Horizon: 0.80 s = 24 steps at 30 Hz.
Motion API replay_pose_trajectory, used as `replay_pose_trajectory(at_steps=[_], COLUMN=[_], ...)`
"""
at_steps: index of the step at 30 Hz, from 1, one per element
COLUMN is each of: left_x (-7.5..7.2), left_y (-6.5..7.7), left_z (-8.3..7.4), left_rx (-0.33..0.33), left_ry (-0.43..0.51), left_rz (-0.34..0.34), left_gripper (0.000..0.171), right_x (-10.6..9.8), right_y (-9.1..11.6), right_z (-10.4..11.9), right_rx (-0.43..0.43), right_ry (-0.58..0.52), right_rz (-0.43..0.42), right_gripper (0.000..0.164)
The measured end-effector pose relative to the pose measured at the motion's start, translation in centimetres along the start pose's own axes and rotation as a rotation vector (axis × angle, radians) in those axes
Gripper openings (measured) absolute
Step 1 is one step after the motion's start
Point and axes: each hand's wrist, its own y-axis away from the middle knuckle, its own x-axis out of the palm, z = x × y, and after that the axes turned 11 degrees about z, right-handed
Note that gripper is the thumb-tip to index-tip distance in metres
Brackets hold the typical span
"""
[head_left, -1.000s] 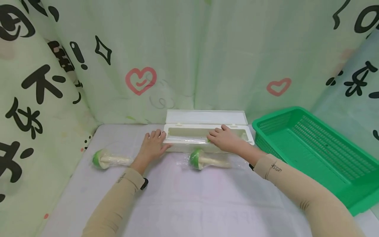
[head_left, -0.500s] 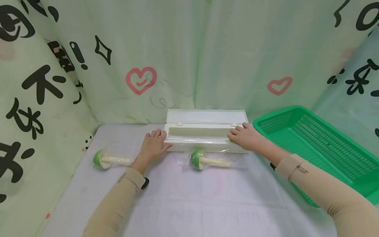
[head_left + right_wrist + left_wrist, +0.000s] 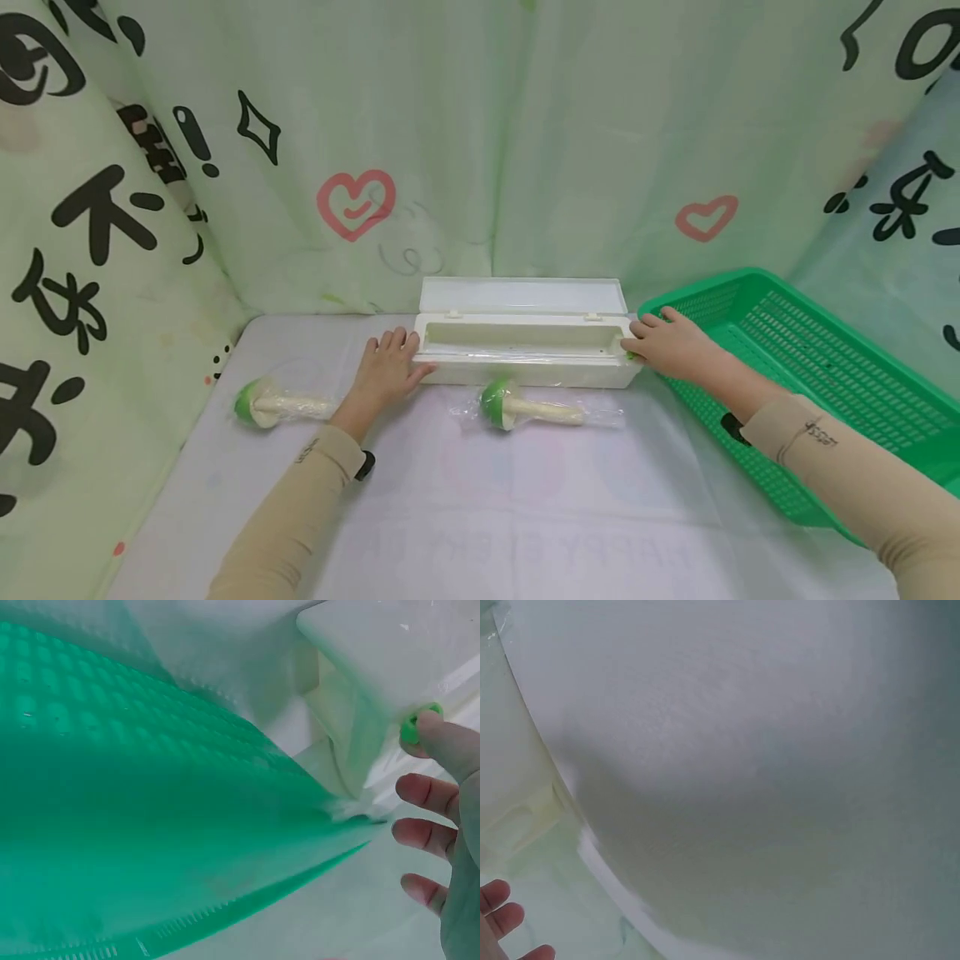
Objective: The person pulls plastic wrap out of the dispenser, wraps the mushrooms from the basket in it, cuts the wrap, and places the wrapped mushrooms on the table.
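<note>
A long white box (image 3: pixel 517 373), which looks like a cling film dispenser, stands near the back of the table with its lid (image 3: pixel 521 296) raised. Clear film lies along its front edge. My left hand (image 3: pixel 386 367) rests on the box's left end, fingers fairly straight. At the right end, my right hand (image 3: pixel 678 350) pinches a small green slider (image 3: pixel 412 729) between thumb and index finger; its other fingers are spread in the right wrist view. In front of the box lies a green-capped, mushroom-shaped thing (image 3: pixel 525 408) in clear film. Another wrapped one (image 3: pixel 281 404) lies left, beside my left forearm.
A green plastic basket (image 3: pixel 885 375) stands at the right, close to the box's right end and partly under my right forearm. A printed pale green curtain (image 3: pixel 570 150) hangs behind the white-covered table (image 3: pixel 510 517).
My right hand has slid rightward along the box's front edge, from past its middle to its right end, taking the green slider along. The left hand has stayed in place.
</note>
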Motion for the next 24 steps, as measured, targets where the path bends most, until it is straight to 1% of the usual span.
replay_pose_trajectory(at_steps=[6,9,11,13,14,17,20,24], left_x=[0.0,0.1,0.0,0.0,-0.1,-0.2,-0.2,-0.2], left_y=[0.1,0.1,0.1,0.1,0.1,0.1,0.2,0.4], left_z=[0.2,0.2,0.2,0.1,0.1,-0.2,-0.4,-0.6], left_rx=[-0.003,-0.006,-0.006,-0.003,-0.002,-0.001,-0.003,-0.012], left_ry=[0.019,0.025,0.021,0.016,0.011,-0.002,-0.017,-0.041], left_rz=[-0.001,0.006,0.011,0.011,0.009,0.008,0.011,0.018], left_gripper=[0.054,0.055,0.056,0.056,0.057,0.059,0.062,0.065], right_x=[0.4,0.3,0.1,0.0,-0.1,0.1,0.6,1.3], right_y=[0.1,0.1,0.2,0.2,0.1,-0.5,-1.2,-1.9], right_z=[-0.1,0.2,0.5,1.0,1.3,2.5,3.8,4.9], right_rx=[0.019,0.058,0.097,0.132,0.142,0.146,0.151,0.204], right_ry=[-0.045,-0.094,-0.15,-0.219,-0.252,-0.334,-0.377,-0.417], right_rz=[-0.025,-0.014,-0.022,-0.065,-0.099,-0.201,-0.267,-0.341], right_gripper=[0.016,0.016,0.018,0.02,0.021,0.025,0.023,0.015])
